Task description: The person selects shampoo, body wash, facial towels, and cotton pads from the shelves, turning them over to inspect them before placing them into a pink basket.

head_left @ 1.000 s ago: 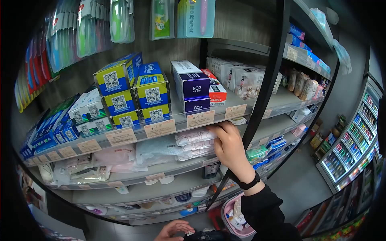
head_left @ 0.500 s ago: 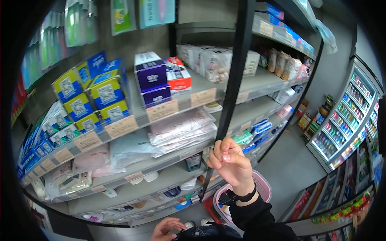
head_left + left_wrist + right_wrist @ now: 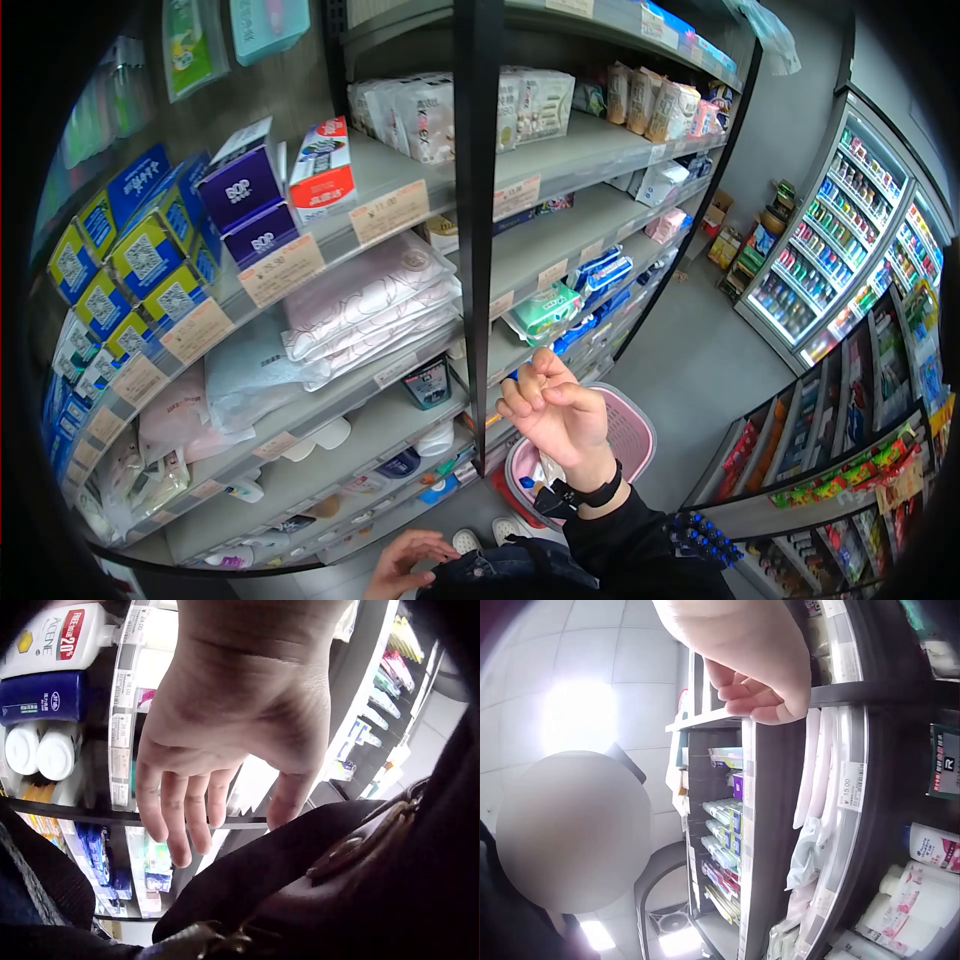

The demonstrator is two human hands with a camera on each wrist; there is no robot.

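Note:
My right hand is raised in front of the black shelf upright, its fingers loosely curled and holding nothing. The right wrist view shows the same curled fingers beside the shelf edge. It wears a black wristband. My left hand is low at the bottom, fingers relaxed and straight, over a dark bag. Stacked pink soft packs lie on the shelf left of the right hand. A pink shopping basket stands on the floor behind the right wrist.
Purple BOP boxes and blue-yellow boxes fill the upper shelf, with price labels along the shelf edge. White tissue packs sit farther along. A lit drinks fridge and a snack rack line the right side of the aisle.
My right hand left the pink packs on the shelf, passed the black upright and dropped lower, with its fingers curled. The head view swung right.

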